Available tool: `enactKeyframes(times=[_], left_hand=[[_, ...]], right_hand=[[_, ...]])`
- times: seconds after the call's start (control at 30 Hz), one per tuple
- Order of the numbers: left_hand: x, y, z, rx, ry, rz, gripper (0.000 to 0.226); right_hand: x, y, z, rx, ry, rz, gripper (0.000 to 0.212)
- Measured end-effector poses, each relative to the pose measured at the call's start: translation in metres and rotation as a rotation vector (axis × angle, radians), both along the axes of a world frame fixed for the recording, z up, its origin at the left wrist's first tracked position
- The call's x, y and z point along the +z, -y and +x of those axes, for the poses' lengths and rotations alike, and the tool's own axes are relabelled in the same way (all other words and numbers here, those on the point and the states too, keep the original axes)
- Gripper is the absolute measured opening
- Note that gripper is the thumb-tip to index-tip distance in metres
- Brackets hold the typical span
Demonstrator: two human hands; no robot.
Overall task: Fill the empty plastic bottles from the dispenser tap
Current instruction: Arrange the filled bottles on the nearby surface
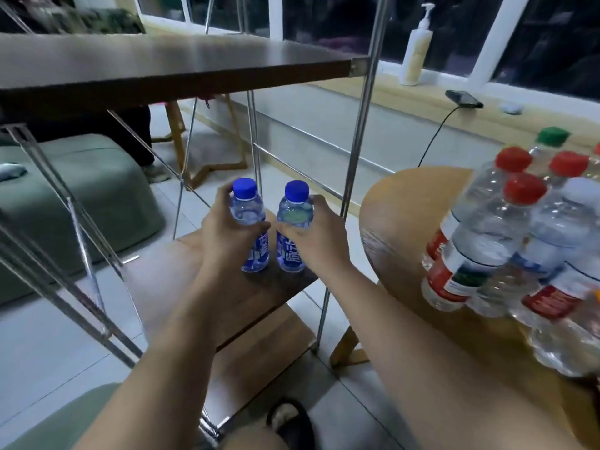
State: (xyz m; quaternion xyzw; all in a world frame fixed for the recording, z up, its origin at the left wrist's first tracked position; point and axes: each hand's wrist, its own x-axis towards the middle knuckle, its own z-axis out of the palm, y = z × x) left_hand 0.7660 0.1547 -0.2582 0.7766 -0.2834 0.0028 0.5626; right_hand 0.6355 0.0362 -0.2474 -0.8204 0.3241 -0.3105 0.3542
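Nearest to me, my slipper (289,420) rests on the tiled floor below the rack. My left hand (227,235) is wrapped round the shoulder of the left blue-capped bottle (248,206), and my right hand (311,235) is curled the same way round the right blue-capped bottle (293,209). Both bottles stand upright, side by side and just apart, toward the far right corner of the lower shelf (285,287).

I cannot tell whether they hold any liquid. I judge them light, with thin walls that dent under a hard squeeze, so a moderate hold just above the label suits them. Both caps are on and must come off before filling.

Room is tight. The upper shelf (162,69) hangs overhead and a steel post (357,151) stands just beside my right hand, so I would draw the bottles toward me rather than straight up. To the right, a cluster of red-capped bottles (480,241) crowds the near edge of the round wooden table (399,216). Farthest off, a pump bottle (415,53) stands on the windowsill. No dispenser tap is in view.
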Motion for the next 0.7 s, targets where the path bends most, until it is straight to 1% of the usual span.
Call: enactKeyframes(times=[0.1,0.27,0.33,0.43,0.53,0.7], left_hand=[[-0.007,0.005,0.024,0.09,-0.031,-0.039,0.086],[-0.017,0.021,0.055,0.196,-0.066,-0.105,0.07],[-0.019,0.03,0.062,0.222,-0.08,-0.138,0.071],[-0.019,0.044,0.077,0.231,-0.098,-0.172,0.073],[-0.018,0.053,0.089,0.246,-0.096,-0.187,0.073],[-0.018,0.062,0.097,0.25,-0.08,-0.181,0.086]], right_hand=[[-0.006,0.012,0.052,0.013,-0.012,0.034,0.066],[-0.007,0.038,0.127,0.072,-0.036,0.07,0.064],[-0.006,0.048,0.148,0.098,-0.048,0.096,0.066],[-0.004,0.061,0.168,0.138,-0.046,0.137,0.065],[-0.003,0.066,0.179,0.173,-0.043,0.133,0.064],[-0.007,0.064,0.183,0.164,-0.004,0.137,0.06]])
